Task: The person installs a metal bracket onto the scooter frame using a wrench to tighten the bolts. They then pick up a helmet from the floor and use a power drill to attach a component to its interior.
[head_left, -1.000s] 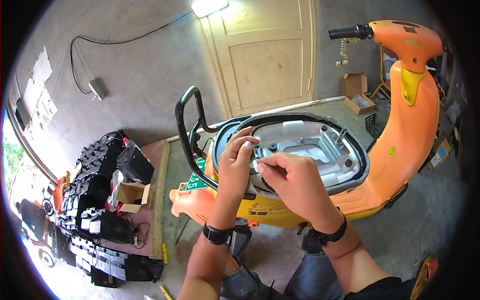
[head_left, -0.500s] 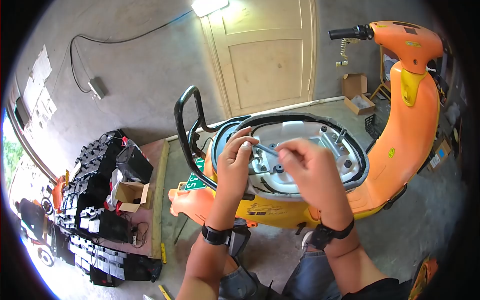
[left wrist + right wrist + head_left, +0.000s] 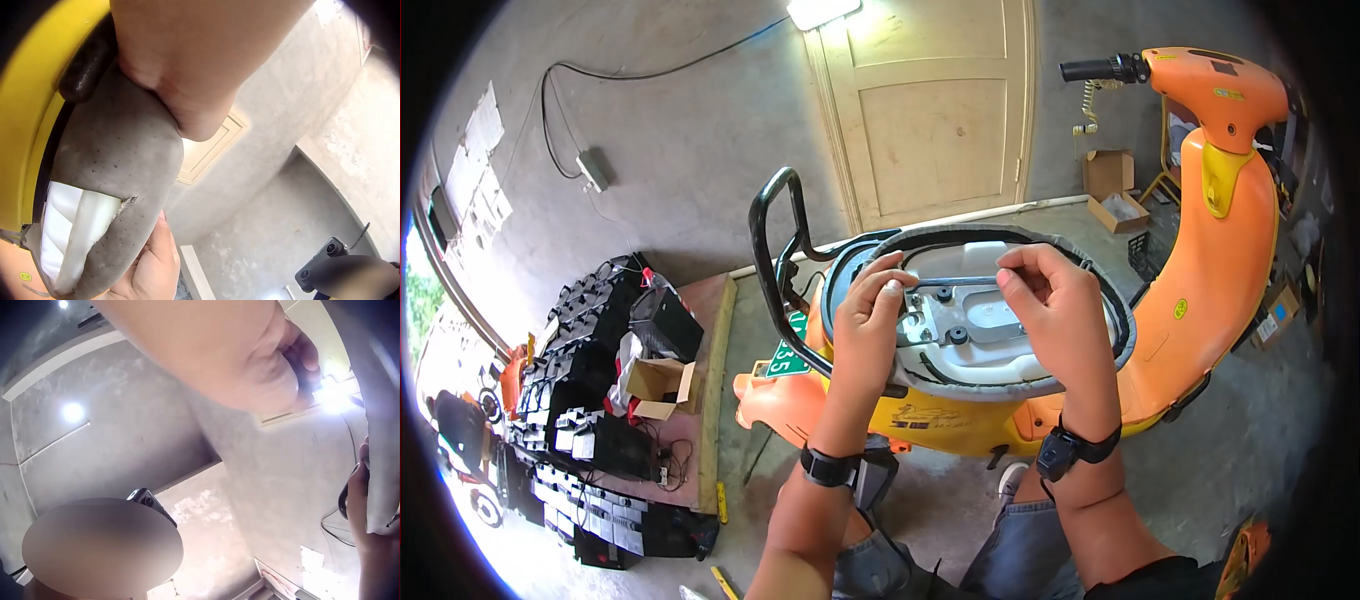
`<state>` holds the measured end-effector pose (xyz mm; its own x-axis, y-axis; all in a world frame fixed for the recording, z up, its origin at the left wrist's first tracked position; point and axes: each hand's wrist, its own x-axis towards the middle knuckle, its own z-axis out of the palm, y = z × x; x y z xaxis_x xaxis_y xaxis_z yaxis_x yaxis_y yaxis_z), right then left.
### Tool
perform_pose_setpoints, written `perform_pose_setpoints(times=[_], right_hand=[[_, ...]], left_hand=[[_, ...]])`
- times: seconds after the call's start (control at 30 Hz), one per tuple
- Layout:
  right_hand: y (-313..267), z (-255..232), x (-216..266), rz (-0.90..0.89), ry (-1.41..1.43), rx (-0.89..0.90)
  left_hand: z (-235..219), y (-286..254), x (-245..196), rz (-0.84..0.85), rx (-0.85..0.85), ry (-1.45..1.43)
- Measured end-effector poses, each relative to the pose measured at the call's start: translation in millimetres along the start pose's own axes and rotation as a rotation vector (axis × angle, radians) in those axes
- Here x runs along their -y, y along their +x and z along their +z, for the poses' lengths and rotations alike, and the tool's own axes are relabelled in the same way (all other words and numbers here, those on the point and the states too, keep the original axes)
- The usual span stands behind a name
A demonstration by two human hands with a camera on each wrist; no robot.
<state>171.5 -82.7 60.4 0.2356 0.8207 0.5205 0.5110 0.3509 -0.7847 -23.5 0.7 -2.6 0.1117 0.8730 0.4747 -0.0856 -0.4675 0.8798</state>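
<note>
My left hand [image 3: 872, 315] pinches one end of a thin grey strip [image 3: 958, 281] with its fingertips. The other end sits between the thumb and fingers of my right hand [image 3: 1055, 310], so the strip spans the gap between both hands. Beneath it lies an upturned seat [image 3: 985, 254] on an orange and yellow scooter [image 3: 1200, 290], its pale underside carrying a metal bracket [image 3: 915, 328] and dark rubber feet [image 3: 958, 335]. In the left wrist view the grey seat cover [image 3: 119, 137] has a gap, with white material [image 3: 90, 219] showing through.
A black grab rail [image 3: 760, 240] rises left of the seat. Black batteries [image 3: 600, 300] and an open cardboard box [image 3: 662, 385] stand on a low platform at the left. Another open box [image 3: 1115, 190] is by the door [image 3: 935, 125].
My right hand has moved right, away from the left hand, and more of the grey strip now shows between them. The left hand stays nearly in place.
</note>
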Motion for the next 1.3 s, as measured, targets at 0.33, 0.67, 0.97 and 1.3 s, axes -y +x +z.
perform_pose_setpoints(times=[0.33,0.67,0.97,1.3], right_hand=[[4.9,2.8,-10.5,0.007,-0.152,0.002],[3.6,3.1,-14.9,0.009,-0.357,0.044],[5.0,4.1,-9.5,0.039,-0.156,-0.089],[4.4,13.1,-8.1,0.067,-0.013,-0.128]], left_hand=[[0.5,-1.9,-7.9,-0.017,-0.011,0.016],[-0.2,-1.6,-8.0,-0.021,0.001,0.009],[-0.1,-1.9,-8.1,-0.003,-0.001,0.011],[1.4,-2.5,-10.0,-0.013,-0.008,0.018]])
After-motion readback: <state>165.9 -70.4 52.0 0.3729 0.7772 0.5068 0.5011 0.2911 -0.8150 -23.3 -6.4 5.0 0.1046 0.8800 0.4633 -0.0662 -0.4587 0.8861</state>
